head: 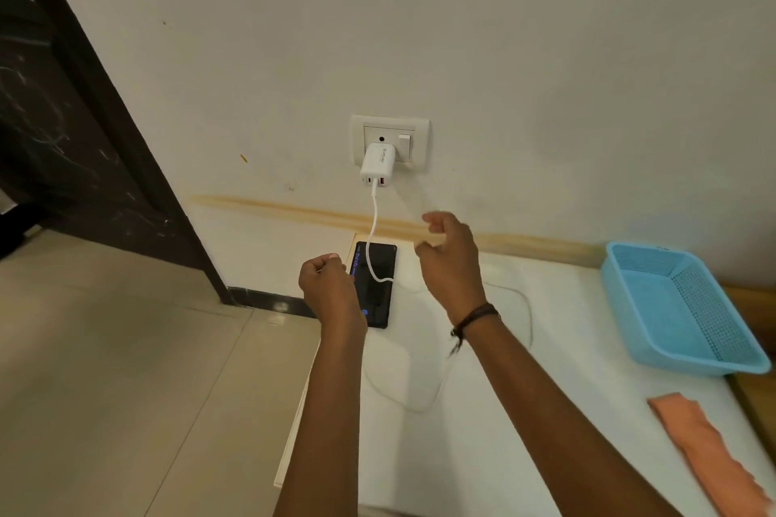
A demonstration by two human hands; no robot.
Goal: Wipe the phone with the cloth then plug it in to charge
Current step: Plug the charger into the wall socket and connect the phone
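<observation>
A black phone (380, 269) lies flat at the far left corner of the white table (525, 369), its screen lit along the left edge. A white charger (377, 165) sits in the wall socket (390, 141), and its white cable (371, 239) hangs down across the phone and loops over the table. My left hand (329, 285) hovers with fingers curled at the phone's left edge, hiding part of it. My right hand (451, 252) is raised just right of the phone, fingers apart and empty. The folded orange cloth (705, 449) lies at the table's right front.
A light blue plastic basket (680, 306) stands at the table's right back, against the wall. A dark door frame (105, 118) is at the left, with tiled floor (126, 369) below. The table's left edge drops off just beside the phone.
</observation>
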